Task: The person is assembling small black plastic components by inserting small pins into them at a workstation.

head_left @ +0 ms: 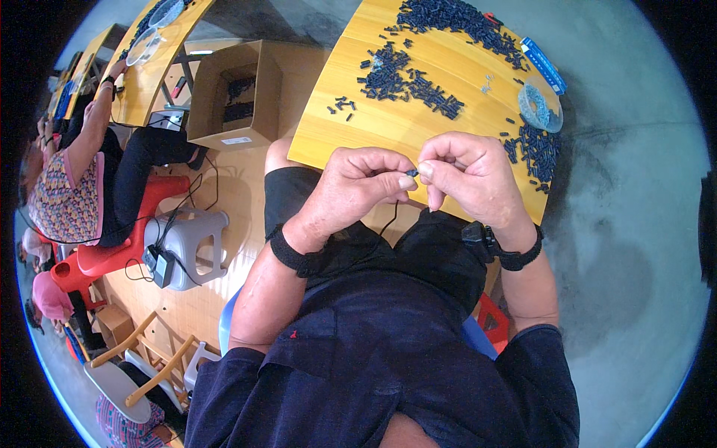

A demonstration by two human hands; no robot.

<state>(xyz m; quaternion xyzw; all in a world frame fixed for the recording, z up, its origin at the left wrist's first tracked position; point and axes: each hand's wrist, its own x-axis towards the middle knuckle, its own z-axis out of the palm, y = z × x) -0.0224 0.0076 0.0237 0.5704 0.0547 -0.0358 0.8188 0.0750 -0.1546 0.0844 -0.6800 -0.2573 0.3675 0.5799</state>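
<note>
My left hand (364,179) pinches a small dark plastic piece (411,173) between thumb and forefinger, above the near edge of the yellow wooden table (328,138). Close against it, the thumb and forefinger of my right hand (470,175) are pressed together at the tip of that piece. Anything between those right fingers is too small or hidden to name. Beyond my hands lies a pile of small black cylindrical pieces (385,78). Another heap of black pieces (539,153) lies by my right hand, next to a clear round tub (539,106) of small pale-blue bits.
A bigger black heap (455,22) and a blue box (543,66) are at the table's far side. To the left stand an open cardboard box (235,97), a grey stool (187,250) with cables, and a red chair (123,239) where another person (71,190) sits.
</note>
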